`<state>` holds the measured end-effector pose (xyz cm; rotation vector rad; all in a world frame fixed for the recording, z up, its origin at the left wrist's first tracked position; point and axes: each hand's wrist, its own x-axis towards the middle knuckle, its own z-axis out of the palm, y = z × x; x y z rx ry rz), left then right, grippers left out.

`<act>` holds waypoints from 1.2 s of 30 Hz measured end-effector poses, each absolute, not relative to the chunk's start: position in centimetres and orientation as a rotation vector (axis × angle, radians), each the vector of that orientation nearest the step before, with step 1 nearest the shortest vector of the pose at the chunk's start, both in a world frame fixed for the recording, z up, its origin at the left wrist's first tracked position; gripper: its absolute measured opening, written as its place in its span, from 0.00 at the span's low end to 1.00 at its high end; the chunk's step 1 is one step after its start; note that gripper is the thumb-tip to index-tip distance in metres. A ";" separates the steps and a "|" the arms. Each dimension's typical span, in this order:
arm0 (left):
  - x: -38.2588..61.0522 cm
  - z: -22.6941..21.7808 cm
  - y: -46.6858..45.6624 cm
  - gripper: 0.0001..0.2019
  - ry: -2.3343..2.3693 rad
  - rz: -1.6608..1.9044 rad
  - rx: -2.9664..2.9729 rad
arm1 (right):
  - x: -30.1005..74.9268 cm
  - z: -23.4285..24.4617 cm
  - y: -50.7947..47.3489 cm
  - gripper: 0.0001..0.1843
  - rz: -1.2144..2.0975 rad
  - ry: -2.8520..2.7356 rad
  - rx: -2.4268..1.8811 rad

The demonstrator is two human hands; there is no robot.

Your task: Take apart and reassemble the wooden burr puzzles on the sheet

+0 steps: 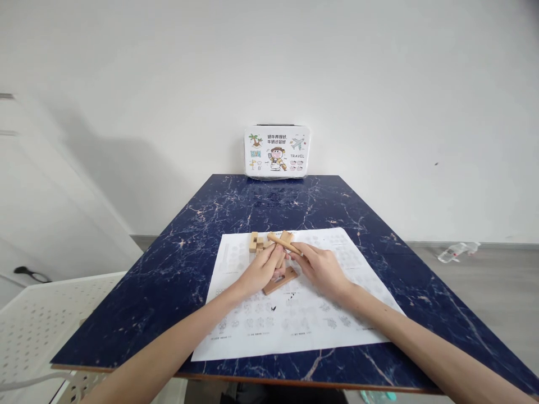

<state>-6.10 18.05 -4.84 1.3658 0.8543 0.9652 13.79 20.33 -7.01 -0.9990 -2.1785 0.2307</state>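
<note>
Above the printed paper sheet (236,325), my two hands meet around pale wooden pieces. My right hand (322,270) is closed on the near end of a wooden stick (278,240), which slants up to the left. Fingers of my left hand (261,272) are wrapped round a wooden block (287,235) that lies partly behind the stick. Just below the fingertips, a flat wooden piece with a slot (273,288) rests on the paper. Several notched wooden blocks (253,241) sit together beyond my left hand, partly hidden by it.
The paper lies on a dark blue marble-patterned table (185,252). A white cartoon-printed case (277,151) stands at the far edge against the wall. To the left is a white perforated surface (29,320); a clear plastic bottle (458,252) lies on the floor at right.
</note>
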 end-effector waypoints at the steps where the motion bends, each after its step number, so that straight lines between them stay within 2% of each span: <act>1: -6.1 -4.8 18.1 0.20 0.862 0.976 1.375 | 13.8 -6.9 20.3 0.15 0.309 -2.162 -1.015; 6: -6.6 -4.0 18.2 0.22 0.912 1.080 1.364 | 14.1 -6.6 20.3 0.14 0.597 -2.163 -0.950; 12: -6.8 -3.4 18.3 0.21 0.865 1.135 1.257 | 14.2 -6.2 20.5 0.15 0.576 -2.397 -0.650; 17: -6.9 -3.8 18.6 0.22 0.859 1.164 1.226 | 14.2 -6.2 20.5 0.15 0.730 -2.355 -0.665; 20: -7.2 -3.8 18.7 0.22 0.869 1.169 1.184 | 14.2 -6.3 20.5 0.12 0.881 -2.291 -0.741; 26: -7.5 -3.3 18.8 0.24 0.881 1.202 1.100 | 14.5 -6.0 21.3 0.16 1.471 -1.789 -0.679; 31: -7.6 -2.9 18.7 0.19 0.767 1.084 1.040 | 14.9 -6.0 22.3 0.19 1.646 -1.384 -0.642; 36: -7.8 -3.1 18.7 0.17 0.671 0.960 1.012 | 14.7 -6.2 22.5 0.19 1.730 -1.238 -0.572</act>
